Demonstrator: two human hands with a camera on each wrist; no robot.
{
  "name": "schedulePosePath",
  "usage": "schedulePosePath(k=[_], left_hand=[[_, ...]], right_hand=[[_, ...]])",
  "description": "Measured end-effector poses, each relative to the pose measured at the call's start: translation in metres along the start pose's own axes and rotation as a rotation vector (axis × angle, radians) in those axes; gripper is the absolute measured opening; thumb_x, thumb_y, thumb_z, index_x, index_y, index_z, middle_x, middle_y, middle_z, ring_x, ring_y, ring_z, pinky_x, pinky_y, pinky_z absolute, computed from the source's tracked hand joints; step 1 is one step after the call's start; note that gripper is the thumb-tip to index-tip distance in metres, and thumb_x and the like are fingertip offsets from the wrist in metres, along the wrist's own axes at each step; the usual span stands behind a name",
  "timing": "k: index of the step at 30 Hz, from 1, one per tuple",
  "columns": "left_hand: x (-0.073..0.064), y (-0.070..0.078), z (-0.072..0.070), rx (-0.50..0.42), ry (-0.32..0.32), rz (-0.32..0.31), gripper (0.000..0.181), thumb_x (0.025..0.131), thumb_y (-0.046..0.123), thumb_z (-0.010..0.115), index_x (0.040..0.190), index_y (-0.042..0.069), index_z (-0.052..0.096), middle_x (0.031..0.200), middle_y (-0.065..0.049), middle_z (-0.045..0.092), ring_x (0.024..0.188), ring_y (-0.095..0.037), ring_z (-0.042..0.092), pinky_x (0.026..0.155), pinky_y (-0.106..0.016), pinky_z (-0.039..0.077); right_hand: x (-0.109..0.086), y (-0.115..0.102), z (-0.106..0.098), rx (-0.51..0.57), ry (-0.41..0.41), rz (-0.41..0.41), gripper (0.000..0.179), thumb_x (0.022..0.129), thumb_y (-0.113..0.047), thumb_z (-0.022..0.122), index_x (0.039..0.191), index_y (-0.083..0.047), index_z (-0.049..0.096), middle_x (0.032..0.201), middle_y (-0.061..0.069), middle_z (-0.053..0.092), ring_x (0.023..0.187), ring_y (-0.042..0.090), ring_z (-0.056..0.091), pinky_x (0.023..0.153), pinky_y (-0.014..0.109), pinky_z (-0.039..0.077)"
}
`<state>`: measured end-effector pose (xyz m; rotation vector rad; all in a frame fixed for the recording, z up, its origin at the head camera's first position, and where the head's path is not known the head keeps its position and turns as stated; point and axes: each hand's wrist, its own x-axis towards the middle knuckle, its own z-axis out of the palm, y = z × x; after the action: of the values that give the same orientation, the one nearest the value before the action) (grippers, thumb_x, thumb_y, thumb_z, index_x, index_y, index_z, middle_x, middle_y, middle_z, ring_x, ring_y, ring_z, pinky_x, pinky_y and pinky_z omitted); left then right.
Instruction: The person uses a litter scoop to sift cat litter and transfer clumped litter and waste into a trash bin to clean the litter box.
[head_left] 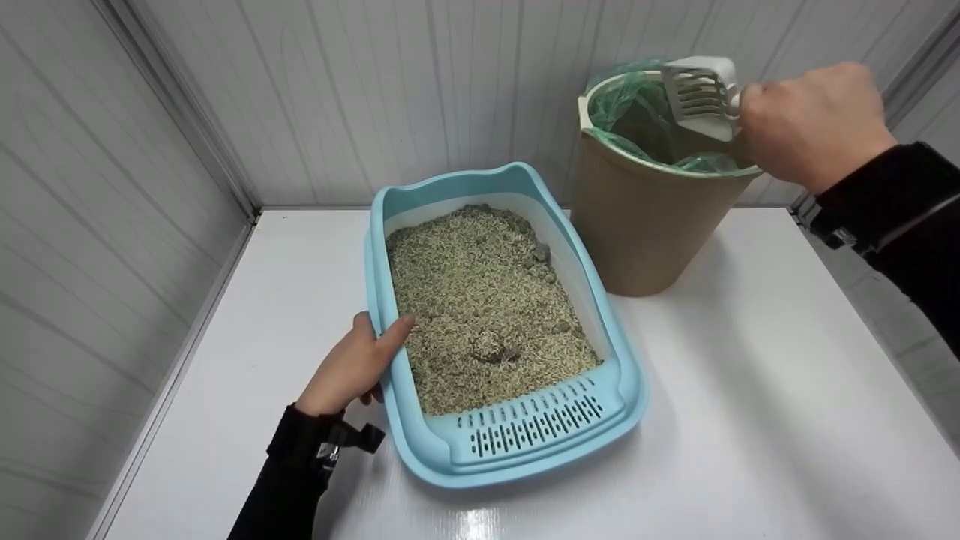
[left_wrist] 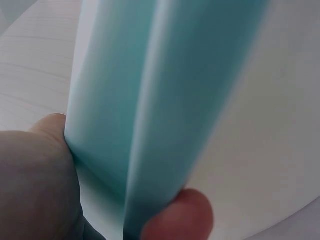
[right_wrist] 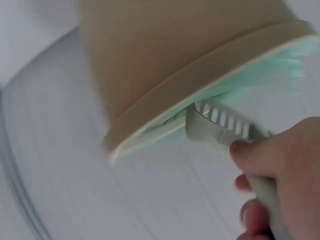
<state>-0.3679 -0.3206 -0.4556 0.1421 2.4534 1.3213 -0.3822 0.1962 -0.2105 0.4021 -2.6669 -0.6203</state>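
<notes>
My right hand grips the handle of a pale slotted litter scoop, tilted at the mouth of a brown trash bin. In the right wrist view the fingers wrap the scoop's handle beside the bin's rim. No litter shows on the scoop. My left hand holds the left edge of a light blue litter box, thumb over the rim and other fingers below it. The left wrist view shows the blue rim between thumb and fingertip. Inside the box lies grainy litter with several darker clumps.
A green plastic bag lines the bin, which stands behind and right of the litter box. Both rest on a white table. Pale panelled walls rise close at the back and left.
</notes>
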Motion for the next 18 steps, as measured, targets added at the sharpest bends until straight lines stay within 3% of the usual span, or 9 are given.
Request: schedulePosePath(k=[4,6,9,13,18], left_hand=[[0.001,0.0,0.0,0.002,-0.003,-0.002,0.103,0.104,0.082,0.054,0.156,-0.003,0.029,0.094,-0.022,0.065,0.05,-0.023,0.06,0.041,-0.036,0.053],[0.001,0.0,0.0,0.004,-0.003,0.0,0.106,0.103,0.084,0.054,0.157,-0.004,0.028,0.094,-0.023,0.066,0.05,-0.024,0.061,0.041,-0.037,0.053],[0.001,0.0,0.0,0.001,0.003,0.001,0.106,0.103,0.083,0.054,0.158,-0.004,0.027,0.095,-0.023,0.066,0.051,-0.025,0.063,0.041,-0.037,0.053],[0.0,-0.001,-0.002,0.001,0.007,-0.006,0.109,0.101,0.086,0.054,0.158,-0.004,0.028,0.096,-0.023,0.067,0.052,-0.025,0.064,0.041,-0.038,0.054],[0.0,-0.002,-0.003,-0.006,0.01,-0.005,0.111,0.099,0.089,0.053,0.156,-0.003,0.029,0.096,-0.023,0.067,0.052,-0.025,0.064,0.042,-0.04,0.055]], right_hand=[[0.0,-0.011,-0.024,0.06,0.003,0.153,0.032,0.099,-0.007,0.055,0.073,-0.005,0.036,0.05,0.006,0.035,0.043,0.029,0.036,0.038,0.044,0.027],[-0.001,-0.023,-0.036,0.107,0.063,0.19,0.036,0.104,-0.017,0.056,0.076,-0.003,0.038,0.05,0.007,0.035,0.043,0.033,0.038,0.039,0.045,0.025],[0.001,-0.048,-0.056,0.242,0.013,0.219,0.039,0.112,-0.032,0.053,0.094,0.003,0.05,0.056,0.01,0.044,0.047,0.036,0.045,0.04,0.047,0.03],[0.008,-0.094,-0.07,0.414,-0.19,0.157,0.046,0.117,-0.042,0.051,0.129,0.002,0.059,0.073,0.012,0.059,0.059,0.032,0.058,0.045,0.048,0.047],[0.015,-0.159,-0.05,0.454,-0.387,-0.024,0.041,0.117,-0.04,0.053,0.121,-0.001,0.066,0.081,0.01,0.063,0.069,0.032,0.065,0.056,0.052,0.058]])
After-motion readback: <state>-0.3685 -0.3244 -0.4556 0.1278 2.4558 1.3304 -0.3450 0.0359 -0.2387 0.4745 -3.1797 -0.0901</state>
